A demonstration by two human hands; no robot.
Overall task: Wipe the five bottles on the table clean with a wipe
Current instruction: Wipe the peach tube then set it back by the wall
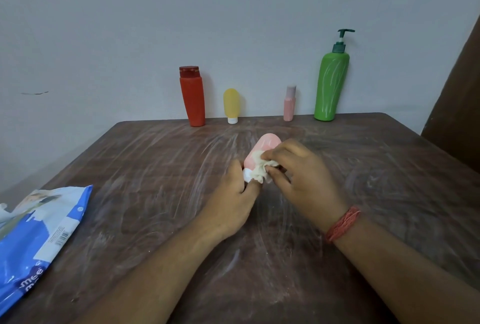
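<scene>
A pink tube bottle [263, 146] with a white cap lies tilted over the middle of the brown table [155, 168]. My left hand [233, 201] grips its cap end. My right hand [298, 170] pinches a crumpled off-white wipe [259, 169] against the bottle's side. Along the far edge by the wall stand a red bottle [192, 98], a yellow tube [231, 104] on its white cap, a small pink bottle [289, 104] and a tall green pump bottle [331, 85].
A blue and white wipes packet [39, 235] lies at the table's front left edge. The table surface is streaked with whitish smears. A brown panel [457, 95] stands at the right, past the table's corner. A grey wall runs behind the bottles.
</scene>
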